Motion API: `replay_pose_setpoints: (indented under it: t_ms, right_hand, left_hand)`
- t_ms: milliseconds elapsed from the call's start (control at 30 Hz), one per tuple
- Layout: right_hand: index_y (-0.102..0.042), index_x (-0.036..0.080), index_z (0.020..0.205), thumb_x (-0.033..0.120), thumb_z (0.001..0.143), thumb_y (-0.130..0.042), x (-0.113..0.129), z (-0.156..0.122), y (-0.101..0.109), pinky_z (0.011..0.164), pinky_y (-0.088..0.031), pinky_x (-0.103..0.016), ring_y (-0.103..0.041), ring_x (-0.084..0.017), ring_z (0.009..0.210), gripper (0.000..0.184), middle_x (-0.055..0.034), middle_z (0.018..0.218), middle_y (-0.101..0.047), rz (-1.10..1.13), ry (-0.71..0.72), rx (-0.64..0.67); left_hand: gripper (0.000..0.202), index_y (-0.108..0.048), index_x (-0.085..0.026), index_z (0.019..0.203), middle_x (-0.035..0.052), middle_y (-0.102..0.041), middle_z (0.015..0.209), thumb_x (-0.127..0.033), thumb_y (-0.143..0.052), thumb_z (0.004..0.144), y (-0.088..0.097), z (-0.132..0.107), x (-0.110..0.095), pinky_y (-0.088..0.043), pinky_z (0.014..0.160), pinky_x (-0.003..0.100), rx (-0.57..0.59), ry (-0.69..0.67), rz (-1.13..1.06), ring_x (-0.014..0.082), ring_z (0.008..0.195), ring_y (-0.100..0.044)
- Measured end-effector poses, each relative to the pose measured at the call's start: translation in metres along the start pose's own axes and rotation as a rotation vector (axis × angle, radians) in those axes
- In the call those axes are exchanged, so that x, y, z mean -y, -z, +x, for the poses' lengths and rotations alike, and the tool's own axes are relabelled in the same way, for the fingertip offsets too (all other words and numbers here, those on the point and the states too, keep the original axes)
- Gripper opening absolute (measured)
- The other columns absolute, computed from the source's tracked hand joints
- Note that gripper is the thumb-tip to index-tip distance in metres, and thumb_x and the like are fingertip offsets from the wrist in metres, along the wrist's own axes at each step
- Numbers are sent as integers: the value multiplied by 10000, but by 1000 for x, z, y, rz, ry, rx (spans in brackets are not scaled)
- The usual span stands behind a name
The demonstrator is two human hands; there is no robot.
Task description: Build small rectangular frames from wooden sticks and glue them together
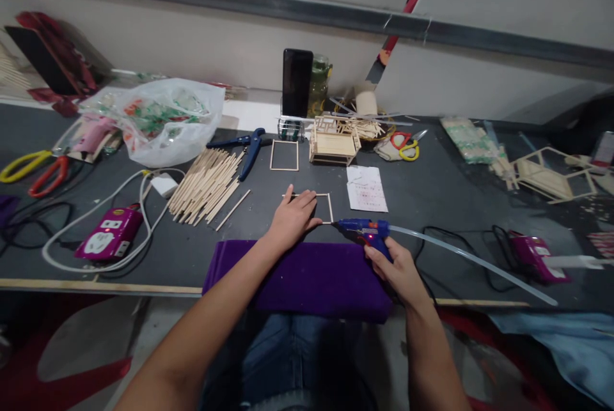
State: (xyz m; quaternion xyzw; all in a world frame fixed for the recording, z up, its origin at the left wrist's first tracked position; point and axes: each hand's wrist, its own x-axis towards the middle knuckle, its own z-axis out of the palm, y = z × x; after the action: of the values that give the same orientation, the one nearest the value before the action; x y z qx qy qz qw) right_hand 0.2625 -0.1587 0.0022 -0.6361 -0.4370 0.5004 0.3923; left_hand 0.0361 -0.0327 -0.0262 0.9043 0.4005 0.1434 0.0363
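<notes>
Two-handed work at a dark bench [407, 190], as observed from beside it. The left hand [295, 214] lies palm down, fingers spread rather than curled, over a small stick frame [330, 206]; it clasps nothing, and its pressure seems meant to hold the thin sticks flat and square. The frame projects from beneath this hand toward the right hand [396, 264], leaving one near corner exposed — presumably so that the tool can reach it. The right hand is closed around the handle of a blue glue gun [371, 227], whose tip stands at that corner; whether tip and wood touch, I cannot tell. A long clear glue stick [471, 259] trails from the gun's rear, away from the left hand, where it hinders neither grip. On the near side of the left hand, a folded purple cloth [307, 277] lies along the bench edge, probably as padding. Beyond the left fingers rests a second frame [284, 170], perhaps placed in sight for comparison. Left of the left hand lie a loose stick [233, 210] and a pile of sticks [206, 187], roughly aligned — an order that suits picking them up singly.
</notes>
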Motion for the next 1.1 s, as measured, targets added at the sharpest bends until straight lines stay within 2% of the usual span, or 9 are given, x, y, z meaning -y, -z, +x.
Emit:
replay_pose_setpoints:
  t_ms: [467, 1100]
  right_hand:
    - [-572, 176, 1003, 539, 791, -624, 1, -1, 1, 401, -274, -203, -349, -77, 443, 423, 63, 559, -438, -59, 11, -9]
    - [-567, 172, 1031, 526, 802, -625, -1, 0, 2, 399, -263, -203, -343, -79, 448, 425, 65, 552, -426, -59, 11, -5]
  left_hand:
    - [401, -592, -164, 1206, 108, -577, 1338, -410, -546, 893, -2, 0, 2, -153, 1187, 497, -40, -20, -14, 230, 1262, -516]
    - [393, -591, -175, 1205, 102, -570, 1347, -410, -545, 894, 0, 0, 0, -161, 1186, 495, -22, -4, -12, 228, 1267, -512]
